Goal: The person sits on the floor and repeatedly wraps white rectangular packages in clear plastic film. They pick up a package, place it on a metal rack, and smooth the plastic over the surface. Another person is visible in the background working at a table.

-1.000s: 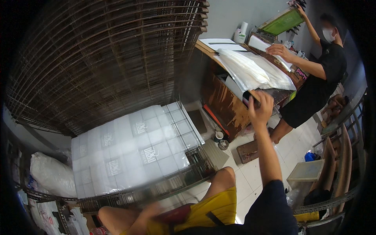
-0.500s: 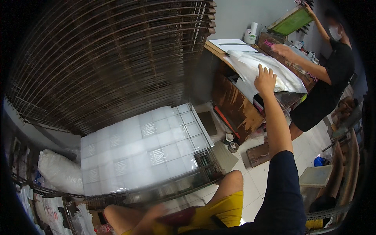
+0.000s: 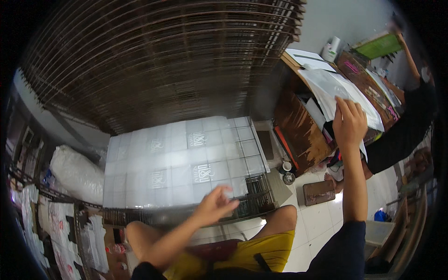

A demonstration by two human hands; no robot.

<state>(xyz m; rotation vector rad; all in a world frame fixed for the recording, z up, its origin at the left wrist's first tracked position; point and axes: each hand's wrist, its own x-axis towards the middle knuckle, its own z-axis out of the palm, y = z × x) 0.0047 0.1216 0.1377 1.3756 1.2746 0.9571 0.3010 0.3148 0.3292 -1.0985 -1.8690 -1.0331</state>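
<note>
Two hands out — our right hand (image 3: 349,122) flat, fingers together, on the clear plastic bag (image 3: 343,91); left hand (image 3: 215,205) fingers loosely spread, empty, over the white sheets (image 3: 177,161).

plastic bags (image 3: 345,93): clear, glossy stack, lying flat and slightly askew on brown desk, upper right of frame; right hand rests on its near edge
sheet (image 3: 182,161): large pale translucent sheet with grid of squares and faint dark logos, flat on wire rack, centre-left; left hand, blurred, hovers at its lower right corner
</note>
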